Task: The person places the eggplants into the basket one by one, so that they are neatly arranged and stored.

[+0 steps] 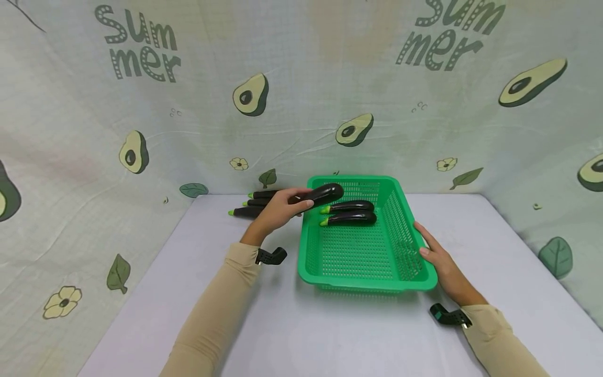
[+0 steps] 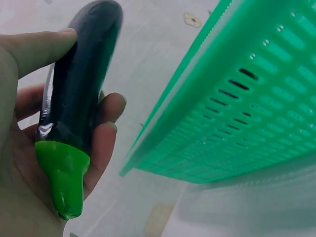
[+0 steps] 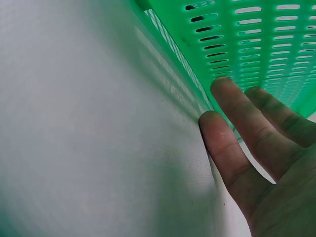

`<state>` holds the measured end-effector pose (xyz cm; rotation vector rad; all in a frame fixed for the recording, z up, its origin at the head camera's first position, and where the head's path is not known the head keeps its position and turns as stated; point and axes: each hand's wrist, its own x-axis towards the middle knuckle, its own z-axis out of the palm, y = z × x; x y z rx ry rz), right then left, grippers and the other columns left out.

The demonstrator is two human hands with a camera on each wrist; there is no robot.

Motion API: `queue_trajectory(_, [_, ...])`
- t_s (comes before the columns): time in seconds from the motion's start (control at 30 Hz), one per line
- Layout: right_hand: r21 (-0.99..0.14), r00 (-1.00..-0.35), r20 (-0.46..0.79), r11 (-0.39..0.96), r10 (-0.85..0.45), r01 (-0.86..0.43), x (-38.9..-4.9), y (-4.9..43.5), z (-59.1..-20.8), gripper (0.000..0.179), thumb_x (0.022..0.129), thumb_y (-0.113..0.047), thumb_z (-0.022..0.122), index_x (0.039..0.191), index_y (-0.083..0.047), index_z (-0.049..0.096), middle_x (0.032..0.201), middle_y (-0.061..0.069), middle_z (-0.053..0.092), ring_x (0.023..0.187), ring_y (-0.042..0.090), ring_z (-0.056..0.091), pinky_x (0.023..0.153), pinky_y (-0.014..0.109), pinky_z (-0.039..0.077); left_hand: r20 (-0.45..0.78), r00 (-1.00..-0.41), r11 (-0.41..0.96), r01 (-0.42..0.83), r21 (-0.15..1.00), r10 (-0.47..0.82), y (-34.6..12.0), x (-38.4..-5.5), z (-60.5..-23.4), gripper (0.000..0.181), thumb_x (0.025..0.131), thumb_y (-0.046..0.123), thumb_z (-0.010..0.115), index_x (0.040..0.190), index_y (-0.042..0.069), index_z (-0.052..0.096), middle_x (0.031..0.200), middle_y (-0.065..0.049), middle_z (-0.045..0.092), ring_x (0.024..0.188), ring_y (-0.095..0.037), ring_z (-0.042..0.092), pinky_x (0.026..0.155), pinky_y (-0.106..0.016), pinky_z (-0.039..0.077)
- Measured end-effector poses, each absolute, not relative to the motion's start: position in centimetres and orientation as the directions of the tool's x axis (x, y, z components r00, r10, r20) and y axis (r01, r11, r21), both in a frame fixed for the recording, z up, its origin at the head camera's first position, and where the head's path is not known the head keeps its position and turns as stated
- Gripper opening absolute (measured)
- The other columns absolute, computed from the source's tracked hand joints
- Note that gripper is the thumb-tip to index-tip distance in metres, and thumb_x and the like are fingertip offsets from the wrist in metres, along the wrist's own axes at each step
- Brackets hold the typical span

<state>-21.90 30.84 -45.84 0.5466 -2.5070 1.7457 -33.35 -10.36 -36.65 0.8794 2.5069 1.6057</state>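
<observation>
My left hand (image 1: 279, 210) grips a glossy dark eggplant (image 1: 327, 193) over the left rim of a green plastic basket (image 1: 306, 262). In the left wrist view, the thumb lies along one side of this eggplant (image 2: 79, 89) and fingers curl round the other; its bright green stem end points toward the wrist. Two more eggplants (image 1: 350, 218) lie side by side inside the basket. My right hand (image 1: 443, 264) holds the basket's right rim, thumb on top. Its fingers (image 3: 247, 116) reach along the slotted outer wall in the right wrist view.
Several eggplants (image 1: 246, 211) lie on the white table (image 1: 367, 335) left of the basket, partly hidden behind the left hand. A cloth (image 1: 301, 68) printed with avocados and leaves hangs behind the table and along both sides. Each wrist wears a black camera (image 1: 271, 256).
</observation>
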Motion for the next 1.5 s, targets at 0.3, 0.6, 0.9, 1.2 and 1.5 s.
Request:
queue_trajectory(0.3, [-0.898, -0.933, 0.238, 0.304, -0.269, -0.317, -21.9, 30.9, -45.9, 0.058, 0.109, -0.025, 0.032, 0.163, -0.030, 0.011, 0.165, 0.017, 0.006, 0.131, 0.003, 0.027, 0.093, 0.008, 0.028, 0.207, -0.824, 0.370, 0.442, 0.817, 0.528, -8.9, -33.6, -35.9, 0.050, 0.098, 0.041, 0.065, 0.141, 0.017, 0.058, 0.125, 0.000, 0.062, 0.098, -0.020, 0.060, 0.087, -0.046, 0.053])
queue_trajectory(0.6, [-0.905, -0.930, 0.245, 0.280, -0.276, -0.321, -21.9, 30.6, -46.1, 0.058, 0.109, -0.024, 0.033, 0.163, -0.028, 0.011, 0.165, 0.018, 0.006, 0.131, 0.005, 0.029, 0.093, 0.009, 0.029, 0.175, -0.811, 0.435, 0.466, 0.771, 0.558, -8.0, -34.0, -35.6, 0.050, 0.099, 0.043, 0.063, 0.143, 0.018, 0.057, 0.136, 0.001, 0.057, 0.115, -0.017, 0.058, 0.092, -0.037, 0.051])
queue_trajectory(0.9, [-0.898, -0.937, 0.236, 0.310, -0.260, -0.312, -21.9, 30.9, -46.1, 0.057, 0.110, -0.025, 0.032, 0.163, -0.030, 0.012, 0.163, 0.020, 0.011, 0.126, 0.008, 0.035, 0.093, 0.010, 0.031, 0.145, -0.779, 0.450, 0.491, 0.746, 0.610, -6.4, -35.0, -35.4, 0.049, 0.100, 0.040, 0.062, 0.144, 0.018, 0.056, 0.138, -0.001, 0.056, 0.123, -0.017, 0.054, 0.099, -0.038, 0.047])
queue_trajectory(1.2, [-0.895, -0.932, 0.251, 0.302, -0.262, -0.327, -22.1, 30.8, -46.0, 0.057, 0.109, -0.024, 0.033, 0.163, -0.029, 0.014, 0.165, 0.016, 0.009, 0.131, 0.008, 0.030, 0.094, 0.010, 0.030, 0.101, -0.746, 0.450, 0.497, 0.742, 0.658, -4.7, -35.0, -34.8, 0.046, 0.101, 0.028, 0.063, 0.142, 0.010, 0.057, 0.135, -0.008, 0.059, 0.123, -0.020, 0.054, 0.100, -0.036, 0.046])
queue_trajectory(1.5, [-0.897, -0.936, 0.244, 0.308, -0.252, -0.317, -21.9, 30.9, -46.0, 0.057, 0.109, -0.024, 0.033, 0.163, -0.028, 0.014, 0.164, 0.017, 0.010, 0.129, 0.009, 0.032, 0.093, 0.010, 0.030, 0.074, -0.749, 0.475, 0.490, 0.731, 0.659, -3.2, -35.0, -34.2, 0.043, 0.101, 0.027, 0.063, 0.140, 0.010, 0.058, 0.133, -0.006, 0.061, 0.122, -0.019, 0.055, 0.101, -0.035, 0.045])
